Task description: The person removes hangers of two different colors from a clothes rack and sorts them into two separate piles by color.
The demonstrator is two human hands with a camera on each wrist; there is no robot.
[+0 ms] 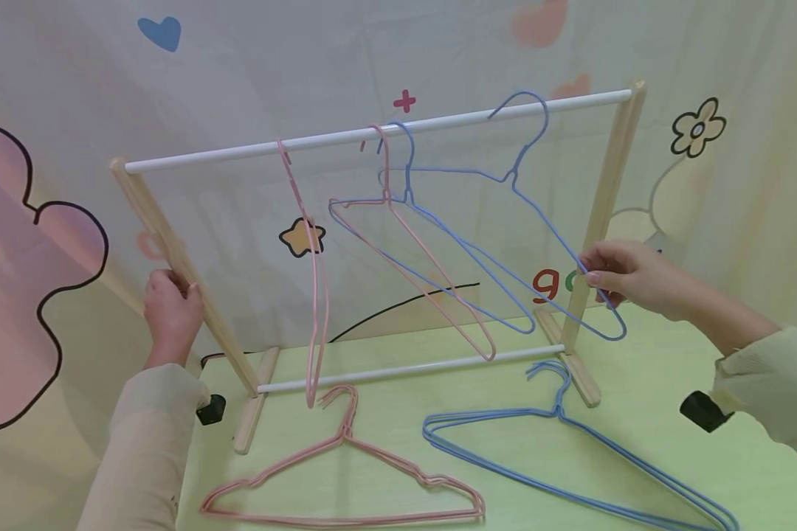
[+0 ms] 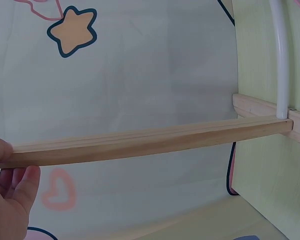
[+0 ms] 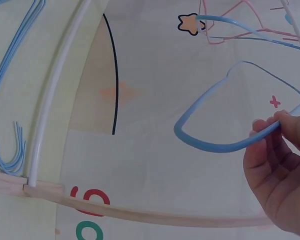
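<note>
A small wooden drying rack [image 1: 179, 258] stood on a light green table [image 1: 637, 442], with a white top rail [image 1: 239, 153] and a white lower rail [image 1: 405, 367] between its two slanted wooden side posts. The left hand [image 1: 171, 313] was closed around the left post, about halfway up; in the left wrist view the thumb and fingers [image 2: 20, 187] wrapped the wooden bar from both sides.

The right hand [image 1: 627, 280] was near the right post [image 1: 604, 199]. It pinched the lower right end of a blue wire hanger [image 1: 538, 214] between thumb and fingertips [image 3: 270, 132]. The hook of this hanger sat over the top rail near its right end, and the body of the hanger hung slanted down toward the hand. The right wrist view showed the rounded blue corner just left of the pinching fingers.

Three more hangers hung on the same rail. One pink hanger [image 1: 315, 295] was left of the middle and was seen almost edge-on. Another pink hanger [image 1: 432, 280] and a second blue hanger [image 1: 465, 258] hung close together at the middle, and their wires crossed.

On the table, near the person, a stack of pink hangers [image 1: 345, 472] lay flat on the left, and a stack of blue hangers [image 1: 571, 457] lay flat on the right. Behind the rack hung a pale curtain [image 1: 305, 66] with hearts, a star and a flower.
</note>
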